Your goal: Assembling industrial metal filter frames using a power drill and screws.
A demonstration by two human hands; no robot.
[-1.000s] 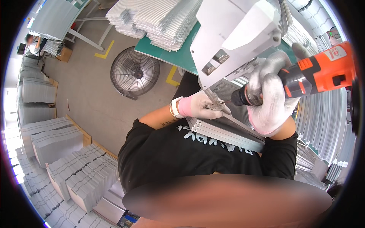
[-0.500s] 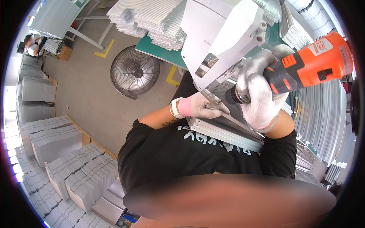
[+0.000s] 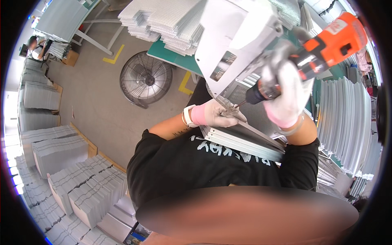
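My right hand [image 3: 288, 96], in a white glove with a pink cuff and blurred by motion, is closed round an orange and black power drill [image 3: 337, 41]. The drill's black chuck points down and left, and its thin bit ends close to my left fingertips. My left hand [image 3: 216, 113], gloved alike, is closed on the corner of a metal-framed mesh panel [image 3: 261, 118]. Whether a screw sits between those fingers cannot be made out. Below it, against my black shirt, lie several pale metal frame bars [image 3: 241, 145]. A white metal housing [image 3: 228, 49] stands just beyond both hands.
Stacked mesh sheets [image 3: 171, 20] lie on a green table [image 3: 173, 59] ahead. A round floor fan [image 3: 147, 79] stands to the left. Piles of grey panels [image 3: 61, 151] line the far left, and a row of upright panels [image 3: 343, 118] is at right. Another person [image 3: 34, 47] is at far left.
The drill has tilted and shifted up, with its chuck farther from my left hand, so more of the bit shows. My left hand keeps its place on the panel.
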